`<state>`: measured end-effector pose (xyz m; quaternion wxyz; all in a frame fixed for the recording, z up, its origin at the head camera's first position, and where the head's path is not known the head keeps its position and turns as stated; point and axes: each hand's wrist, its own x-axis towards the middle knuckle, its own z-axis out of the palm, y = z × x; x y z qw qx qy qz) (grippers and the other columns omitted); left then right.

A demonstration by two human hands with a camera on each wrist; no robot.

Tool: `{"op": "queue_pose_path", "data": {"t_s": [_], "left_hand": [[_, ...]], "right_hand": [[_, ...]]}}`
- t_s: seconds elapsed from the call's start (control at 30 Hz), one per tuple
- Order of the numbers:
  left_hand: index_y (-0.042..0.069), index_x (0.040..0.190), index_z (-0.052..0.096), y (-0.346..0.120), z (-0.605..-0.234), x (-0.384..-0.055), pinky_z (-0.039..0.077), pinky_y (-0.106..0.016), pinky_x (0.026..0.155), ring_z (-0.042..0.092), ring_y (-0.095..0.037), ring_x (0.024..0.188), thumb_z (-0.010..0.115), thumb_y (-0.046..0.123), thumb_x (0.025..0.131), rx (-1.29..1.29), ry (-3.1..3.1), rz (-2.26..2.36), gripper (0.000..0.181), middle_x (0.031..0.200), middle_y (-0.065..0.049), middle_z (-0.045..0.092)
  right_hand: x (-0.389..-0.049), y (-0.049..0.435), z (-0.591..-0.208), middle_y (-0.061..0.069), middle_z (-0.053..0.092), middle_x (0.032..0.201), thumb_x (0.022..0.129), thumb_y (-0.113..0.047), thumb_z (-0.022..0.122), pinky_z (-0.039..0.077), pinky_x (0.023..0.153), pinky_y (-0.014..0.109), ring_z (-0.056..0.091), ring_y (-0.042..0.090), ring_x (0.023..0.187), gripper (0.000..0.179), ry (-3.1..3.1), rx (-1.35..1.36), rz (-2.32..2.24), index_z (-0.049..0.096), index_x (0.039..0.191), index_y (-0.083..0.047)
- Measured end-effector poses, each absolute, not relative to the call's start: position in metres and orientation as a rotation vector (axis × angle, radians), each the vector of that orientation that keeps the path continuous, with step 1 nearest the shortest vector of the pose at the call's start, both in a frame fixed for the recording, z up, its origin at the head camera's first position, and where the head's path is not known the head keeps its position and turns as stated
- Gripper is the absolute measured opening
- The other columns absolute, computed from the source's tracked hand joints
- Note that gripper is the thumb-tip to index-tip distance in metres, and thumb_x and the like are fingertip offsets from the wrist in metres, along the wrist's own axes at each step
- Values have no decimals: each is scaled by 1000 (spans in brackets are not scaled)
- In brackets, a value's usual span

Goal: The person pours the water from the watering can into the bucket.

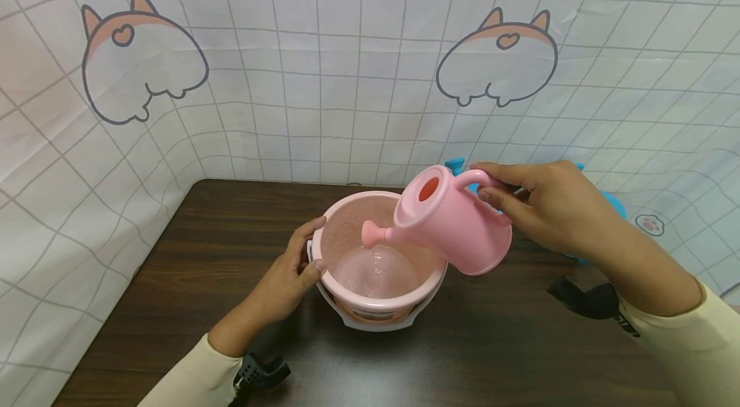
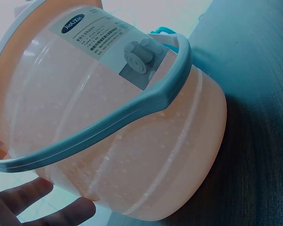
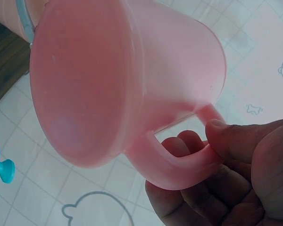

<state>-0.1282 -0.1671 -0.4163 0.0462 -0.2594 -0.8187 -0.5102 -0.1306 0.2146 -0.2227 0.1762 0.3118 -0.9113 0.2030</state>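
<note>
A pale pink bucket [image 1: 381,303] stands upright on the table, with a little water [image 1: 376,272] at its bottom. My left hand [image 1: 283,282] holds it at the left of the rim, thumb over the edge. In the left wrist view, fingers [image 2: 68,214] lie along its outer side, below the grey handle [image 2: 132,110]. My right hand [image 1: 546,205] grips a pink watering can [image 1: 457,224] by its handle [image 3: 179,169], thumb and fingers around the loop. Tilted left, the can has its spout head [image 1: 372,234] over the bucket, and thin drips fall from it.
Behind the can and right hand, partly hidden, are blue plastic things, one with a flared spout head [image 1: 455,165] and a rounded blue part [image 1: 614,203] farther right. The dark wooden table [image 1: 191,253] meets a white grid-patterned sheet [image 1: 335,92] at the back and left.
</note>
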Motion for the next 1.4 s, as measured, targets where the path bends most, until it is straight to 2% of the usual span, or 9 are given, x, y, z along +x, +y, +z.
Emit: {"op": "queue_pose_path", "data": {"t_s": [0.4, 0.7, 0.97, 1.23, 1.4], "left_hand": [[26, 160, 24, -168, -416, -128, 51, -42, 91, 63, -26, 111, 52, 51, 104, -789, -2506, -1545, 67, 135, -19, 58], [25, 159, 25, -168, -416, -128, 50, -42, 91, 62, -26, 111, 52, 51, 104, -794, -2502, -1546, 66, 134, -19, 58], [25, 159, 24, -168, -417, -130, 50, -41, 91, 62, -26, 111, 52, 50, 104, -795, -2501, -1557, 67, 135, -19, 57], [25, 159, 25, -168, -417, -129, 51, -40, 90, 63, -24, 108, 53, 49, 104, -793, -2498, -1554, 66, 131, -19, 59], [24, 159, 25, -167, -417, -129, 51, -38, 89, 62, -25, 107, 55, 45, 104, -799, -2487, -1570, 66, 132, -19, 59]], "right_hand": [[-131, 214, -223, -8, 72, 84, 94, -16, 76, 49, 55, 27, 67, 7, 70, 34, -2584, 888, 563, 74, 128, -14], [-133, 211, -223, -3, 75, 91, 90, -15, 80, 50, 58, 27, 68, 7, 72, 37, -2550, 904, 559, 74, 127, -13], [-134, 210, -223, -3, 76, 90, 89, -15, 81, 50, 57, 28, 67, 7, 71, 38, -2541, 907, 540, 74, 127, -13], [-135, 209, -223, -4, 74, 85, 89, -15, 81, 44, 54, 26, 55, 8, 62, 39, -2533, 909, 531, 74, 127, -11], [-135, 209, -224, -6, 72, 84, 89, -15, 81, 44, 55, 24, 54, 8, 63, 39, -2526, 914, 542, 74, 127, -12]]}}
